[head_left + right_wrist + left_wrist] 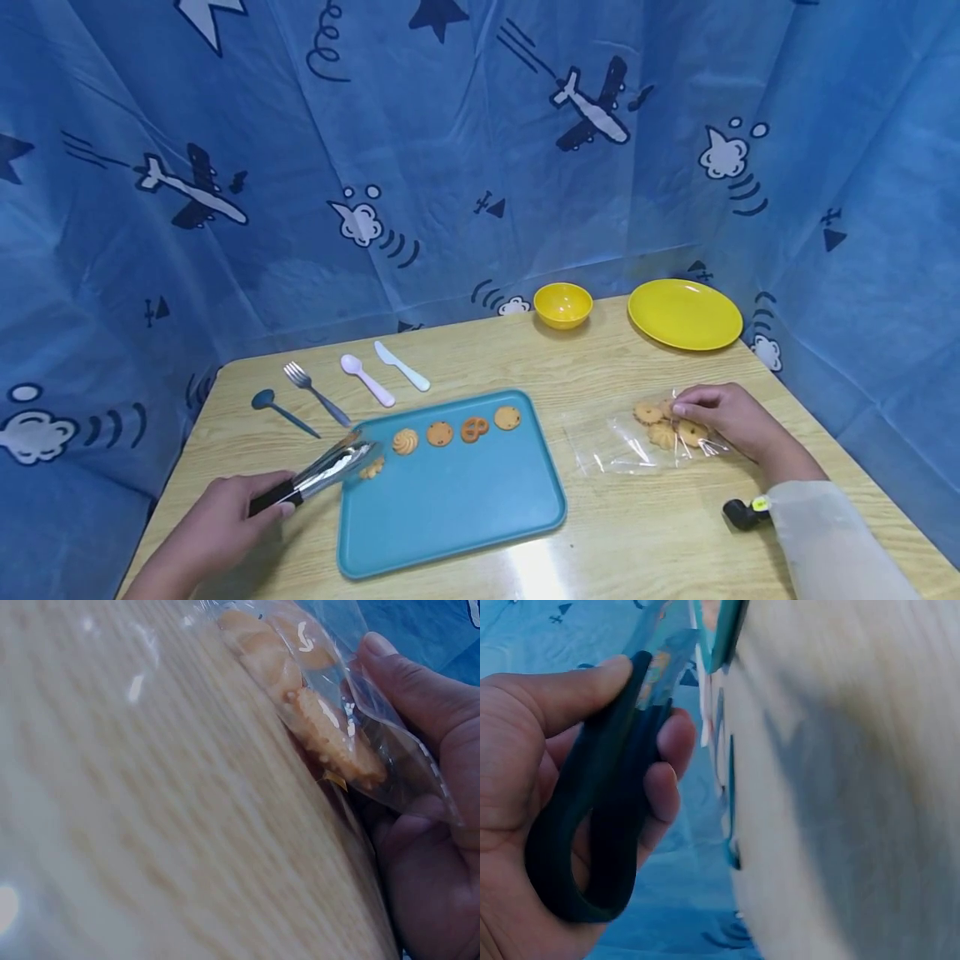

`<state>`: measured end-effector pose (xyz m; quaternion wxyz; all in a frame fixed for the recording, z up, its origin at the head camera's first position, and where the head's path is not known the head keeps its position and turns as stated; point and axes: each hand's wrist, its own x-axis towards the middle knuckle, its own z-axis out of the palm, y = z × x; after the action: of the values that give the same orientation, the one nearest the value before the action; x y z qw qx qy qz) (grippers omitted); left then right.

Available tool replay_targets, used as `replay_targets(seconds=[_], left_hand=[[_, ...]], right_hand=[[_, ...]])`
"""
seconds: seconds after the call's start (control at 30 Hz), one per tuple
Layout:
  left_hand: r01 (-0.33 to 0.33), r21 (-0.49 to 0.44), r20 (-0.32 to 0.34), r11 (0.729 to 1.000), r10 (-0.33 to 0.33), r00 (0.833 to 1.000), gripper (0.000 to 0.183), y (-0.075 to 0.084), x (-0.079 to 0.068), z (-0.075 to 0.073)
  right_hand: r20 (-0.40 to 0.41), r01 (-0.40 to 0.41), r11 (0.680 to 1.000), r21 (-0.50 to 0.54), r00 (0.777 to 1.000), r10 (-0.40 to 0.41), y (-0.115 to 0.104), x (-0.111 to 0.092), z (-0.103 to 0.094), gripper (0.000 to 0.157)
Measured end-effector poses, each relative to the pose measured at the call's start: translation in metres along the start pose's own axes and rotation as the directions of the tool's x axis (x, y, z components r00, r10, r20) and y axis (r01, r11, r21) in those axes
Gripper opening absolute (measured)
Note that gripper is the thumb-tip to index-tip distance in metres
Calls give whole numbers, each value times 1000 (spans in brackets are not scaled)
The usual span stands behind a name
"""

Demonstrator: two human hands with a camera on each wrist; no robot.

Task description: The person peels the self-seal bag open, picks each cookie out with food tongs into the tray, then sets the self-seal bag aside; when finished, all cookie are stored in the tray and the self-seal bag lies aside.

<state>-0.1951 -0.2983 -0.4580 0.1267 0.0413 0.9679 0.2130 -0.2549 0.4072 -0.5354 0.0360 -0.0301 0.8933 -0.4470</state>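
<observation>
My left hand (pixel 217 525) grips black-handled tongs (pixel 592 795), whose shiny ends reach over the left edge of a teal tray (pixel 457 508). Beside the tong tips is a flower-shaped cookie (pixel 372 468); whether they touch it I cannot tell. Behind it a row runs across the tray: a swirl cookie (pixel 405 442), a round cookie (pixel 439 433), a pretzel (pixel 474 429) and another round cookie (pixel 507 417). On the right, my right hand (pixel 731 425) pinches the edge of a clear plastic bag (pixel 611 446) with several cookies (pixel 337 739) inside.
Left of and behind the tray lie a teal spoon (pixel 283 412), a grey-blue fork (pixel 318 394), a lilac spoon (pixel 367 381) and a pale knife (pixel 402 367). A yellow bowl (pixel 562 307) and yellow plate (pixel 684 315) stand at the back right, before a blue curtain (pixel 450 167).
</observation>
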Motion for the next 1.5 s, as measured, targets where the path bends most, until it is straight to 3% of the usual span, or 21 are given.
replay_targets(seconds=[0.2, 0.43, 0.77, 0.87, 1.0, 1.13, 1.37, 1.5], left_hand=[[-48, 74, -2, 996, 48, 999, 48, 7, -1, -3], [-30, 69, 4, 997, 30, 1000, 51, 10, 6, 1], [-37, 97, -49, 995, 42, 998, 53, 9, 10, 0], [-60, 78, -59, 995, 65, 996, 53, 20, 11, -2], [-130, 15, -45, 991, 131, 990, 48, 50, 14, 2], [-270, 19, -30, 963, 270, 962, 42, 91, 21, 13], [-513, 156, 15, 844, 517, 856, 35, 171, 39, 54], [-565, 228, 48, 793, 570, 820, 34, 208, 52, 76]], right_hand=[[-3, 1, 1000, -12, 1000, -1, -1, 0, -2, 32], [2, -1, 1000, 6, 1000, 1, -1, 0, 0, 32], [4, 3, 1000, -11, 1000, -3, -4, 1, 0, 32], [3, -9, 999, -31, 1000, 9, -5, 0, -1, 33], [2, -19, 999, -40, 1000, 19, -5, -1, 0, 34], [6, 2, 1000, -12, 1000, -2, -4, 0, 0, 34], [-8, 9, 999, -38, 1000, -9, -2, -1, 0, 31], [-5, 21, 999, -33, 1000, -21, 1, -1, -1, 30]])
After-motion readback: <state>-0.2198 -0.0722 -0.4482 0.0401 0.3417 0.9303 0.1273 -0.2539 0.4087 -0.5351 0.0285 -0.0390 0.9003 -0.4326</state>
